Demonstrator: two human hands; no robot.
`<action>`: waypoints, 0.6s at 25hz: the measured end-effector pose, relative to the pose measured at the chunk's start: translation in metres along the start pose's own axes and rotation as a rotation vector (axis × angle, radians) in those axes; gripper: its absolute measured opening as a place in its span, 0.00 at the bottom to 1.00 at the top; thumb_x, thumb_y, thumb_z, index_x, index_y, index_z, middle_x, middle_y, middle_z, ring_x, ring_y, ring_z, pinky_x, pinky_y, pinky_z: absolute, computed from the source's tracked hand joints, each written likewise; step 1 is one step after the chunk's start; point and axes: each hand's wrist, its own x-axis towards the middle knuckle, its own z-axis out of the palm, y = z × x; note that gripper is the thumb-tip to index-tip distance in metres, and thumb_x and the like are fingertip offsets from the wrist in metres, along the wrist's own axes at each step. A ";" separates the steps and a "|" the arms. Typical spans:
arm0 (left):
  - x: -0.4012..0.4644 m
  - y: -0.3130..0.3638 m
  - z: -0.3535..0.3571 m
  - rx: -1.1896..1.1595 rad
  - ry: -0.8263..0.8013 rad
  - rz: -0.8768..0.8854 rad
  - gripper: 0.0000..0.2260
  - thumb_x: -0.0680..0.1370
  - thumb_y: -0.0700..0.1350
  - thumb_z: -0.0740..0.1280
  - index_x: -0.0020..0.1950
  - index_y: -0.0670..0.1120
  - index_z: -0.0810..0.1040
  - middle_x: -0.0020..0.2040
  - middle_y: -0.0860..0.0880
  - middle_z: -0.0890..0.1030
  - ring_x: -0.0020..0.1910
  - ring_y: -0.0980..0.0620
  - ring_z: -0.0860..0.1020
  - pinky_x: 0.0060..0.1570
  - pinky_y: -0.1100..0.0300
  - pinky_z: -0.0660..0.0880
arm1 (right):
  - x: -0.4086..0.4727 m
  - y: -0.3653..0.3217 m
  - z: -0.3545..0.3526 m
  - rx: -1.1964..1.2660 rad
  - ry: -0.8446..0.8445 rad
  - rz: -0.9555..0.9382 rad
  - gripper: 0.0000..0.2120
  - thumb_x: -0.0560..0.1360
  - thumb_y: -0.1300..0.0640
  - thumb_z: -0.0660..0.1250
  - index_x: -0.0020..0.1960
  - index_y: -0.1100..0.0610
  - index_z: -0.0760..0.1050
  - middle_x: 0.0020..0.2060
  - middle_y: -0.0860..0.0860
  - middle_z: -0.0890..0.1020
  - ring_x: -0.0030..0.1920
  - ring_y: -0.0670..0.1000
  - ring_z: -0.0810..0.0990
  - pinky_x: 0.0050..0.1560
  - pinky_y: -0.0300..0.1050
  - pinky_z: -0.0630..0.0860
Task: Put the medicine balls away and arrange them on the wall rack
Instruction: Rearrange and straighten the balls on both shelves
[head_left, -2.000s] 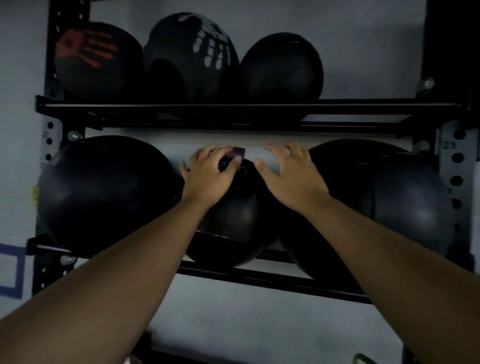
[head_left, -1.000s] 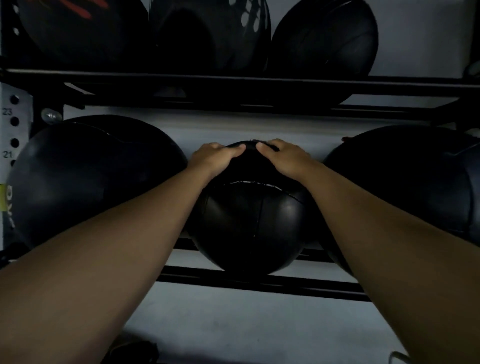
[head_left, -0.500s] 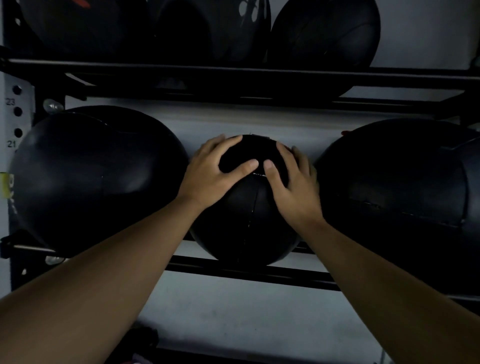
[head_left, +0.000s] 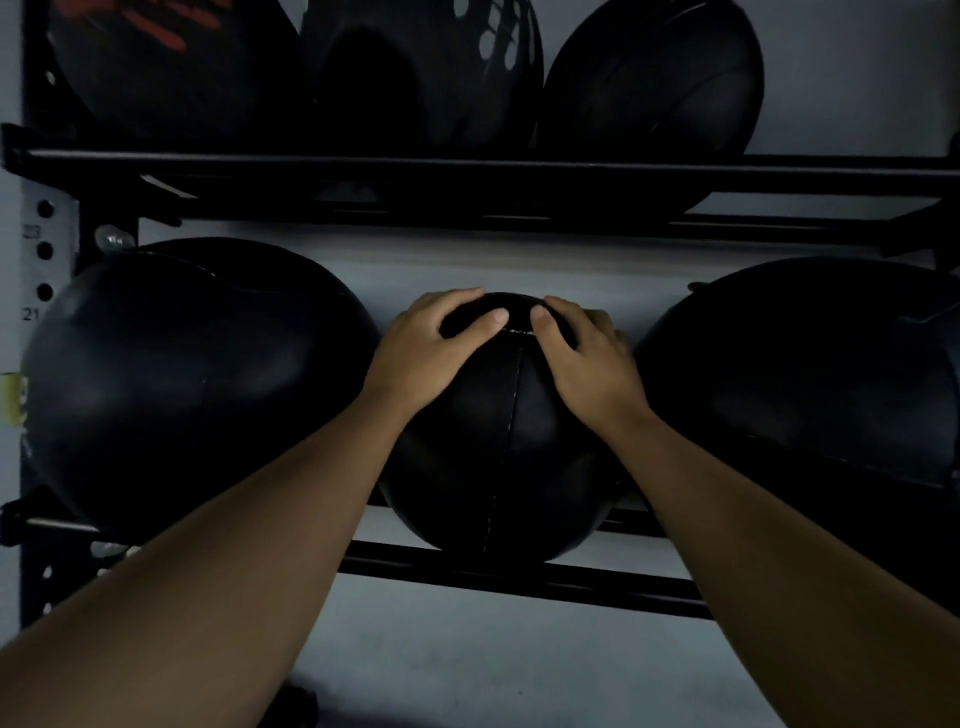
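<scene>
A small black medicine ball with a stitched seam sits on the lower rail of the black wall rack. My left hand and my right hand both rest on its top, fingers curled over it and thumbs nearly touching. A large black ball lies to its left and another large one to its right. On the upper shelf sit three balls: one with a red handprint, one with a white handprint, and a plain one.
A grey wall lies behind the rack. The perforated upright post with numbered holes stands at the left. The right end of the upper shelf holds no ball. A dark object lies on the floor below.
My hands shifted on the small ball, from its top down onto its front and back up to the top; its seam has turned. The view moved closer and slightly down.
</scene>
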 end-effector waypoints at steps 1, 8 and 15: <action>-0.007 -0.004 -0.001 -0.011 0.012 0.036 0.32 0.75 0.73 0.62 0.76 0.62 0.75 0.76 0.58 0.76 0.77 0.55 0.72 0.77 0.49 0.69 | -0.001 0.000 0.000 0.004 0.001 -0.001 0.35 0.76 0.27 0.46 0.77 0.39 0.68 0.75 0.53 0.71 0.75 0.62 0.66 0.74 0.60 0.65; -0.012 -0.002 -0.006 0.138 -0.056 0.039 0.28 0.82 0.69 0.56 0.81 0.62 0.67 0.82 0.57 0.68 0.82 0.50 0.66 0.79 0.44 0.66 | -0.007 0.009 0.001 -0.014 0.079 -0.262 0.23 0.85 0.41 0.52 0.75 0.44 0.74 0.70 0.51 0.74 0.71 0.60 0.69 0.73 0.59 0.66; -0.010 0.012 -0.063 0.538 -0.191 0.110 0.28 0.86 0.66 0.50 0.83 0.56 0.66 0.84 0.51 0.69 0.83 0.46 0.65 0.82 0.40 0.53 | -0.008 -0.034 -0.012 -0.291 -0.065 -0.128 0.26 0.83 0.35 0.48 0.77 0.40 0.65 0.76 0.54 0.70 0.75 0.63 0.68 0.73 0.63 0.63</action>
